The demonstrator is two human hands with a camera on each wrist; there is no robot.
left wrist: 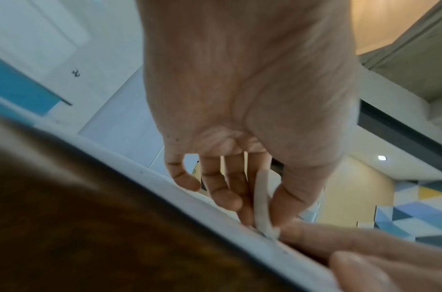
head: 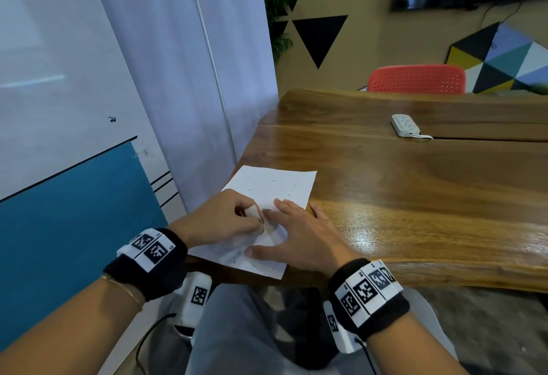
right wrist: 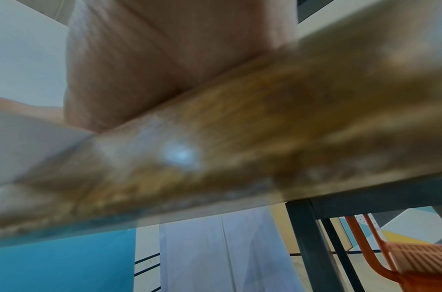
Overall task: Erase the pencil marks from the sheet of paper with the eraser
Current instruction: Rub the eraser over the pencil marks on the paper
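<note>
A white sheet of paper (head: 268,187) with faint pencil marks lies at the near left corner of the wooden table (head: 415,184). My left hand (head: 228,216) pinches a pale eraser (head: 252,211) between thumb and fingers, its lower end down on the sheet. In the left wrist view the eraser (left wrist: 262,205) stands edge-on against the paper (left wrist: 214,209). My right hand (head: 293,232) lies flat with spread fingers on the sheet's right part, thumb pointing left. The right wrist view shows only its palm (right wrist: 152,69) on the table edge (right wrist: 239,128).
A white power strip (head: 404,125) lies further back on the table. A red chair (head: 418,79) stands behind the table's far side. A white and blue wall panel (head: 74,137) and curtain run close along the left.
</note>
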